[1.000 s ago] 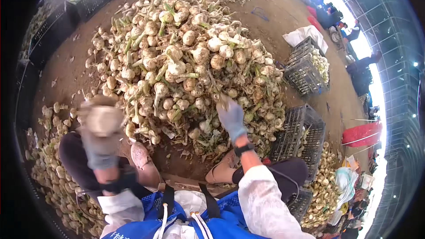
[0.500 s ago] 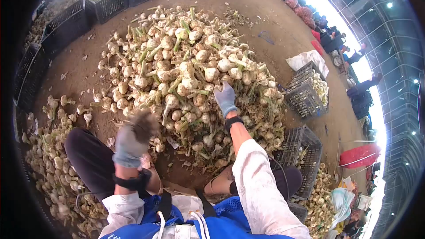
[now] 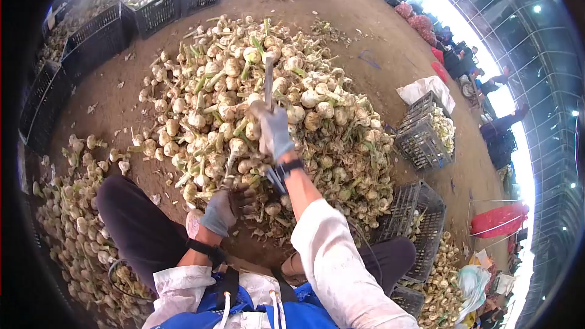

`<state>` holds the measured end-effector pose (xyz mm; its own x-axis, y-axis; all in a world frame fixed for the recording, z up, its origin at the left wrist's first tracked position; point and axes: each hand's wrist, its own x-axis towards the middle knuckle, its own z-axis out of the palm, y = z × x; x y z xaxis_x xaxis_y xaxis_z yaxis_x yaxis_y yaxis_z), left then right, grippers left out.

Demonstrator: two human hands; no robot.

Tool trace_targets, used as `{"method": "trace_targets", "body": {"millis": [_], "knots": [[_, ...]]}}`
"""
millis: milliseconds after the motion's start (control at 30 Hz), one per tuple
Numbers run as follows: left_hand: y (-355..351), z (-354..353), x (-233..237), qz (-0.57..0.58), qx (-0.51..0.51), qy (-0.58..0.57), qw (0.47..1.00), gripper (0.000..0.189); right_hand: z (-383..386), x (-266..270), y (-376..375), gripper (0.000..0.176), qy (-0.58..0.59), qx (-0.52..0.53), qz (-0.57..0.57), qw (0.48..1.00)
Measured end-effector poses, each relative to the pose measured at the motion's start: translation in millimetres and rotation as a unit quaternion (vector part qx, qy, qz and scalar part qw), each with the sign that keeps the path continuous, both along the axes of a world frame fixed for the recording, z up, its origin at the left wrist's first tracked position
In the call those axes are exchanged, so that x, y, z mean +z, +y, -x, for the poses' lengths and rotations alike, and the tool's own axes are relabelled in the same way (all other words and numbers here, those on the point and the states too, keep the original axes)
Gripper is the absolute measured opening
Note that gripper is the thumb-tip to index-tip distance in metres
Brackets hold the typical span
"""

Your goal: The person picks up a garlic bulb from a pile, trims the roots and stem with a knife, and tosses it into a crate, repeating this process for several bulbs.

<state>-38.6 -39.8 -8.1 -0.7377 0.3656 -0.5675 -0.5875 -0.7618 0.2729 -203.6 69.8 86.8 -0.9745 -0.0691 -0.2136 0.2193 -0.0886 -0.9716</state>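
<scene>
A large heap of garlic bulbs [image 3: 329,109] with cut and long stems lies on the dirt floor before me. My right hand [image 3: 273,132], in a grey glove, is closed over the heap's middle around a long tool [image 3: 269,82] with a narrow grey upper part pointing away from me. Lower and to the left, my left hand [image 3: 223,210], in a dirty grey glove, is at the heap's near edge, its fingers closed around the stem of a garlic bulb. The wrists carry dark bands.
Black crates [image 3: 91,39] line the left and back, some filled with garlic. More crates [image 3: 425,137] stand at the right, with a white sack [image 3: 425,90] and a red sack [image 3: 496,219]. Loose garlic [image 3: 85,237] lies beside my left knee. Several people are far right.
My right hand has moved left across the heap, and the tool now shows in it. My left hand has moved right and down towards the heap's near edge.
</scene>
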Motion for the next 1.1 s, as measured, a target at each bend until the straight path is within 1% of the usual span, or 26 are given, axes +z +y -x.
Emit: {"method": "trace_targets", "body": {"millis": [33,67,100,133,167,200,233,267,333,367,400,433,467,533,567,600,633,667,700,733,800,833,867,933,967,1100], "knots": [[-3.1,4.6,8.9,0.006,0.015,0.013,1.000,0.043,-16.7,-0.1,2.0,0.028,0.029,0.033,0.008,0.999],[-4.8,6.2,20.9,0.010,0.031,0.022,0.999,0.048,-42.0,-1.8,4.2,0.032,0.081,0.067,0.009,0.994],[-5.8,5.6,39.1,-0.017,0.014,0.050,0.999,0.041,-67.5,7.5,8.4,0.031,0.079,0.124,-0.074,0.986],[-9.6,3.8,9.0,-0.021,0.012,0.046,0.999,0.041,-88.8,-21.2,7.0,0.028,0.260,0.113,-0.144,0.948],[-18.0,3.8,-44.0,0.135,-0.057,0.237,0.960,0.052,-123.5,-1.1,11.2,0.026,0.289,0.180,-0.191,0.920],[-22.2,1.9,-73.2,0.282,-0.121,0.414,0.857,0.064,-150.9,1.6,13.7,0.020,0.335,0.202,-0.205,0.897],[-17.7,-14.9,-16.9,0.246,-0.076,0.434,0.863,0.055,-170.5,-6.6,20.8,0.021,0.346,0.271,-0.293,0.849],[-15.2,-29.7,49.3,0.211,-0.028,0.452,0.866,0.051,-186.2,-3.0,25.0,0.025,0.353,0.336,-0.373,0.789],[-20.9,-32.7,67.3,0.340,-0.032,0.555,0.759,0.045,-207.7,-0.2,37.7,0.029,0.299,0.290,-0.290,0.861],[-22.1,-23.6,55.9,0.471,-0.136,0.507,0.708,0.041,-209.7,2.7,45.5,0.031,0.298,0.234,-0.273,0.884],[-22.7,-14.7,44.7,0.587,-0.237,0.447,0.633,0.037,-206.3,8.6,56.3,0.033,0.298,0.175,-0.256,0.903],[-10.7,-17.0,58.8,0.388,-0.031,0.447,0.806,0.032,-202.0,21.0,72.8,0.036,0.274,0.153,-0.359,0.879],[-2.0,-20.3,58.3,0.388,-0.038,0.448,0.804,0.032,-197.8,31.7,79.6,0.038,0.324,0.108,-0.429,0.836],[14.3,-30.7,50.9,0.294,-0.003,0.288,0.911,0.034,-197.3,35.0,91.2,0.028,0.332,0.108,-0.474,0.808],[15.4,-39.4,59.2,0.462,-0.075,0.384,0.796,0.040,-199.1,33.9,94.1,0.028,0.328,0.096,-0.475,0.811],[21.7,-41.8,41.9,0.461,-0.085,0.389,0.793,0.040,-200.9,31.3,95.7,0.026,0.322,0.131,-0.523,0.778],[28.9,-40.9,11.2,0.446,-0.055,0.410,0.794,0.042,-205.0,26.5,97.9,0.025,0.313,0.164,-0.565,0.746],[31.5,-38.0,7.4,0.431,-0.015,0.427,0.795,0.045,-206.5,22.5,97.0,0.025,0.312,0.159,-0.562,0.749],[32.2,-39.5,5.3,0.450,-0.017,0.463,0.764,0.053,-209.0,18.2,95.9,0.022,0.308,0.167,-0.582,0.734],[30.8,-39.6,4.6,0.453,-0.025,0.465,0.760,0.053,-210.8,15.1,94.9,0.020,0.303,0.173,-0.602,0.719],[28.4,-38.7,15.1,0.385,-0.076,0.406,0.826,0.056,-212.6,15.2,95.8,0.018,0.299,0.174,-0.595,0.726],[29.3,-46.9,27.8,0.428,-0.052,0.439,0.788,0.050,-213.8,15.3,97.8,0.018,0.294,0.196,-0.584,0.731],[26.3,-48.6,22.2,0.431,-0.062,0.439,0.786,0.050,-215.4,14.4,99.9,0.019,0.290,0.218,-0.572,0.735],[20.3,-49.5,7.4,0.382,-0.153,0.401,0.818,0.039,-214.9,4.1,106.0,0.020,0.280,0.218,-0.574,0.738],[33.0,-52.8,15.5,0.313,-0.049,0.442,0.840,0.034,-214.4,-1.9,108.7,0.021,0.274,0.222,-0.581,0.734],[34.0,-48.3,15.9,0.320,-0.110,0.429,0.838,0.034,-213.6,-11.7,115.5,0.025,0.294,0.212,-0.564,0.742]]}}
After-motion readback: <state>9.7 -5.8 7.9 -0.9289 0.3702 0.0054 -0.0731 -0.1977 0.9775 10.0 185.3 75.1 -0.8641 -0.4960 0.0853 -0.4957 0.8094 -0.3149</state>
